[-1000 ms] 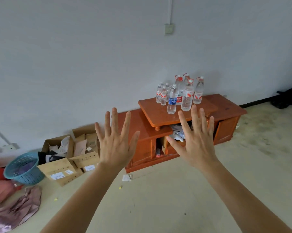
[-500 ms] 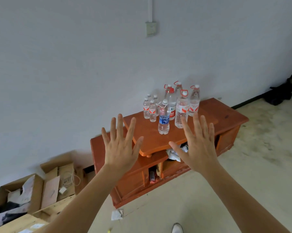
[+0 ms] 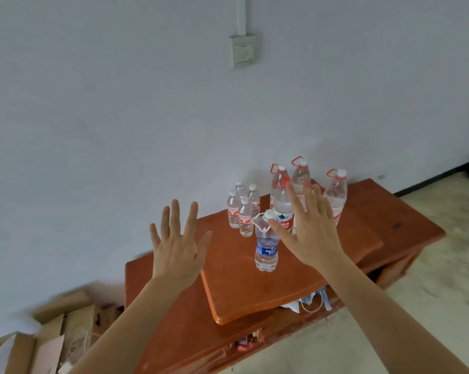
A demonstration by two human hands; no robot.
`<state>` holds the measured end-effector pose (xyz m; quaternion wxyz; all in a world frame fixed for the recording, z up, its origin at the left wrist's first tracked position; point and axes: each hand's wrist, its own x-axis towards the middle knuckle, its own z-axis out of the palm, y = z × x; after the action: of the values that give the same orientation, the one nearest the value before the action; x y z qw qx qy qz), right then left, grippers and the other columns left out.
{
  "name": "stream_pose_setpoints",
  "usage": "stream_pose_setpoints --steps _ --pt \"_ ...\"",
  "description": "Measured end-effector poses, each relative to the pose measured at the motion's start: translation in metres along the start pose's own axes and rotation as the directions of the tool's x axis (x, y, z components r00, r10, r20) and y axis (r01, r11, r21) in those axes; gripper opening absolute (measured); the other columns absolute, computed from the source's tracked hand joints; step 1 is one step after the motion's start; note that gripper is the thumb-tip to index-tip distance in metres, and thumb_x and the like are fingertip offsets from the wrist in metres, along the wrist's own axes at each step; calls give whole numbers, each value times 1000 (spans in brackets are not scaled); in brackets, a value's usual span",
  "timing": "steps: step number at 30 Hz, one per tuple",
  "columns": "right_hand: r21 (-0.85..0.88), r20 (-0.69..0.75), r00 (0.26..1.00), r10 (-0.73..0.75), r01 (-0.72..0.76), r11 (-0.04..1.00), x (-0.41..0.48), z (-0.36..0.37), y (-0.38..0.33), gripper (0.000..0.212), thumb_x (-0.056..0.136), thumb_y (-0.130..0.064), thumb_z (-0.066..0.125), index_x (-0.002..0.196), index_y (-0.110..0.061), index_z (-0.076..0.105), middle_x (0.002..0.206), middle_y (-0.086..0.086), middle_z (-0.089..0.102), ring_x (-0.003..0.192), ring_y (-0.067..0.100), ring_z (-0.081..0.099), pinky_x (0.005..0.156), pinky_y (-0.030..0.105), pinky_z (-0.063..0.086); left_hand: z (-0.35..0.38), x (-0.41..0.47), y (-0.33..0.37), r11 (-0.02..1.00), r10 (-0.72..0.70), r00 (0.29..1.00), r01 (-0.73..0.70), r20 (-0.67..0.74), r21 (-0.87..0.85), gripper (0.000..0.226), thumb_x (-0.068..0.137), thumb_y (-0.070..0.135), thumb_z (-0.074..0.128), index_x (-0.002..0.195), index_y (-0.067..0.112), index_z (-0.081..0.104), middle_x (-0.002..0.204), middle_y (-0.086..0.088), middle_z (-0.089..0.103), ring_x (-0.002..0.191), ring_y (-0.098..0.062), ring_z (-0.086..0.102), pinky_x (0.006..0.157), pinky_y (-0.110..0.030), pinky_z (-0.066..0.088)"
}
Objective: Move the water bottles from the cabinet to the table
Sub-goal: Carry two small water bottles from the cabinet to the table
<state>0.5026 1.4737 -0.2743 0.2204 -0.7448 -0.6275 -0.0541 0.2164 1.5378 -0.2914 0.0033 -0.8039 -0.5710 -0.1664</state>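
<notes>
Left hand [image 3: 178, 247] and right hand [image 3: 309, 230] are hovering above the cabinet [image 3: 363, 233], each grip wide open with fingers spread and holding nothing, while the bottles [image 3: 280, 203] are standing upright in a cluster on its top by the wall [image 3: 120, 103], the blue-label bottle [image 3: 266, 248] nearest.

Nearest bottle [image 3: 266, 247], blue label: white lettering reads "AQUAF…", the rest curves out of sight. Tall bottle [image 3: 281, 209] behind it: red band, white characters too blurred to read.

small bottles [image 3: 245, 222]: 4 | red-handled large bottles [image 3: 336, 195]: 3, maybe 4 | blue-label bottle [image 3: 267, 249]: 1 | hands [image 3: 178, 249] [image 3: 311, 233]: 2
</notes>
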Motion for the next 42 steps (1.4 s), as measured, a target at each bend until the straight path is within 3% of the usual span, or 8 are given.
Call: stream_pose_setpoints --steps 8,13,17,21,31,35,38,42 --pt "80 52 998 35 -39 996 107 76 18 87 95 -76 36 162 -35 -3 171 0 -8 156 33 9 119 61 29 80 138 -23 995 53 992 -43 114 -88 70 100 62 19 156 36 -15 168 -8 -13 155 -31 -8 123 -60 8" --pt "178 222 974 49 -90 980 163 103 25 83 94 -79 30 160 -43 -5 171 -3 2 155 28 17 118 58 31 117 202 -30 989 76 977 -48 197 -141 75 100 59 31 159 33 -7 169 -10 -6 155 -33 -1 122 -59 13" --pt "199 454 891 11 -114 973 201 134 38 85 95 -67 48 160 -38 2 169 -3 14 154 21 20 120 46 26 156 235 -37 979 62 942 8 331 -206 81 100 58 39 158 34 -12 169 -10 -5 155 -33 0 123 -55 15" --pt "249 635 767 -92 -90 964 236 185 59 93 91 -58 66 160 -37 7 162 2 33 146 23 38 113 39 36 204 263 -43 965 11 896 106 444 -238 87 98 55 48 159 35 -11 169 -9 0 155 -33 5 119 -61 23" --pt "346 775 597 -207 -127 930 260 319 98 100 75 -47 84 154 -39 23 158 -10 41 140 18 46 110 46 44 301 311 -21 898 -29 820 272 571 -345 98 88 47 70 161 32 7 168 3 16 153 -27 17 122 -52 23" --pt "357 750 637 -179 -161 920 251 348 102 102 68 -53 86 149 -38 26 152 -9 47 136 21 51 107 48 47 327 321 -15 879 -21 819 289 574 -380 92 83 34 78 156 25 23 157 -1 40 145 -27 36 113 -50 37" --pt "362 729 663 -170 -162 918 245 356 105 99 72 -49 86 149 -34 26 152 -7 47 134 24 53 107 48 47 338 314 -8 864 -67 837 321 543 -387 76 83 22 77 142 23 29 130 -6 60 119 -30 56 93 -43 47" --pt "376 693 706 -145 -182 908 241 359 105 84 82 -44 81 148 -31 32 146 -6 54 128 22 58 106 44 48 343 288 -8 781 -210 855 439 474 -445 60 84 15 75 125 25 33 105 3 62 89 -27 64 72 -34 45"
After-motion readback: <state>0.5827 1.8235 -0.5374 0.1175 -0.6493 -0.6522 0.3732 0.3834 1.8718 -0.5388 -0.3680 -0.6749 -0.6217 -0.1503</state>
